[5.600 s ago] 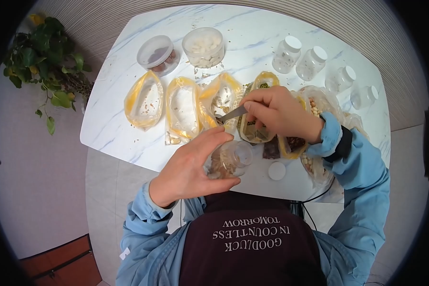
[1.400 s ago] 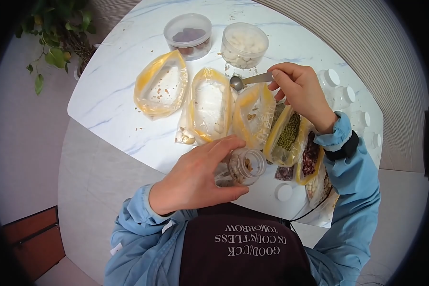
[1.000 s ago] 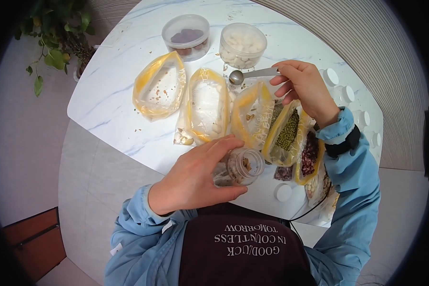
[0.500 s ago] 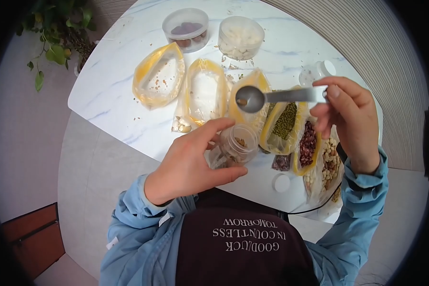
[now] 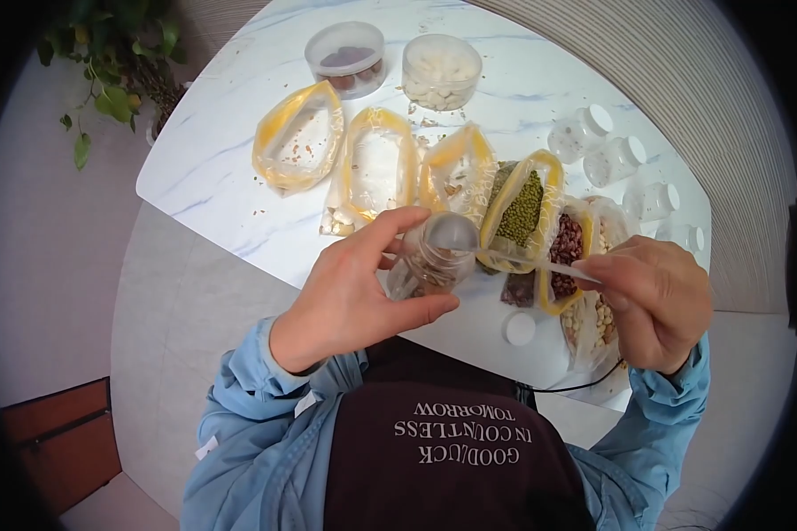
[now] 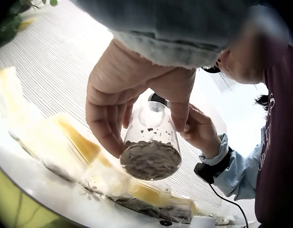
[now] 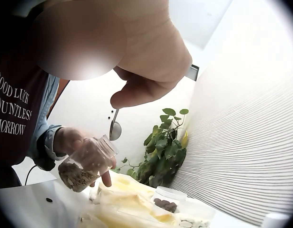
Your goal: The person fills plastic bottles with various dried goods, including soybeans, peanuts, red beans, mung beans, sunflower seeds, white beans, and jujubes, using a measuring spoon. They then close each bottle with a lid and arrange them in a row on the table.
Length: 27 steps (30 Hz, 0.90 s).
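Observation:
The left hand [image 5: 350,292] grips a clear open jar [image 5: 421,274] between thumb and fingers, tilted above the table's near edge. Flat brownish pieces lie in the jar's bottom in the left wrist view [image 6: 150,160]. Between its thumb and fingers the right hand [image 5: 651,296] pinches the handle of a metal measuring spoon [image 5: 452,233]. In the head view the spoon's bowl is over the jar mouth; the right wrist view shows the bowl [image 7: 116,130] tipped on edge beside the mouth. Whether the bowl holds anything cannot be told.
Behind the jar stand open yellow-rimmed bags [image 5: 382,119], one with green beans [image 5: 522,212], one with dark red beans [image 5: 565,252]. Two round tubs [image 5: 441,84] stand at the back, several capped jars [image 5: 615,162] at right. A white lid [image 5: 519,329] lies near the front edge.
The right hand has come down from over the bags, bringing the spoon's bowl to the jar mouth and turning it over. The left hand still holds the jar.

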### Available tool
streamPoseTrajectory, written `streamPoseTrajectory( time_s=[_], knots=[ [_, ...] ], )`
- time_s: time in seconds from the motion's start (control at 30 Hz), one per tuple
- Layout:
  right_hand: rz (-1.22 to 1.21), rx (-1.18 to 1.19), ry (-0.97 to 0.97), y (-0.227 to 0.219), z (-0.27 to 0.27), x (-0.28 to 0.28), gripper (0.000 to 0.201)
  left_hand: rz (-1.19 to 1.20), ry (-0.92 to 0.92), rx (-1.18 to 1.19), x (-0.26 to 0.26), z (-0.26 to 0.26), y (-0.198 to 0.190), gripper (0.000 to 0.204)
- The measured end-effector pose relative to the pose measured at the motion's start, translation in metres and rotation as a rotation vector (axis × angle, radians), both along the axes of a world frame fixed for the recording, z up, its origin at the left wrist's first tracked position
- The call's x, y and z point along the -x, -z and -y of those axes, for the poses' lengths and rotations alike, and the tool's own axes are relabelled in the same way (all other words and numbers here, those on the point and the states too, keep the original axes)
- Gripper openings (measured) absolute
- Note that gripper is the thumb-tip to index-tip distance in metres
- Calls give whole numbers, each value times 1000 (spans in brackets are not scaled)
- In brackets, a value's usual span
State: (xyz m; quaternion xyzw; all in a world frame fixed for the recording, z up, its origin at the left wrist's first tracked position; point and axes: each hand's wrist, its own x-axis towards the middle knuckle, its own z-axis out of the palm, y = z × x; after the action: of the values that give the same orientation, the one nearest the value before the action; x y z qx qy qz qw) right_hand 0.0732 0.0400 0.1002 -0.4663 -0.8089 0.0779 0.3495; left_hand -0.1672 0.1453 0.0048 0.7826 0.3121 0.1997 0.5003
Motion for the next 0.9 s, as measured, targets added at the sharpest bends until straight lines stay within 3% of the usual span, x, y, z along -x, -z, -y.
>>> streamPoseTrajectory(
  time_s=[0.03,0.13,0.23,0.4,0.53,0.73,0.9],
  knots=[
    [17,-28,3,-1,1,0,22,-4,1,0,0,1,-1,78],
    [159,5,251,-2,0,-2,18,15,51,3,0,4,-1,76],
    [20,131,336,23,-19,-10,18,-128,148,3,-1,8,-3,74],
    [159,60,310,64,-46,-17,19,-150,190,46,-5,8,3,74],
    [333,47,298,67,-54,-12,19,-164,190,43,-7,8,6,73],
    [366,80,290,77,-54,-8,18,-150,179,2,-10,6,14,73],
    [213,-23,270,83,-55,-7,12,-143,165,18,-11,4,13,73]
  ],
)
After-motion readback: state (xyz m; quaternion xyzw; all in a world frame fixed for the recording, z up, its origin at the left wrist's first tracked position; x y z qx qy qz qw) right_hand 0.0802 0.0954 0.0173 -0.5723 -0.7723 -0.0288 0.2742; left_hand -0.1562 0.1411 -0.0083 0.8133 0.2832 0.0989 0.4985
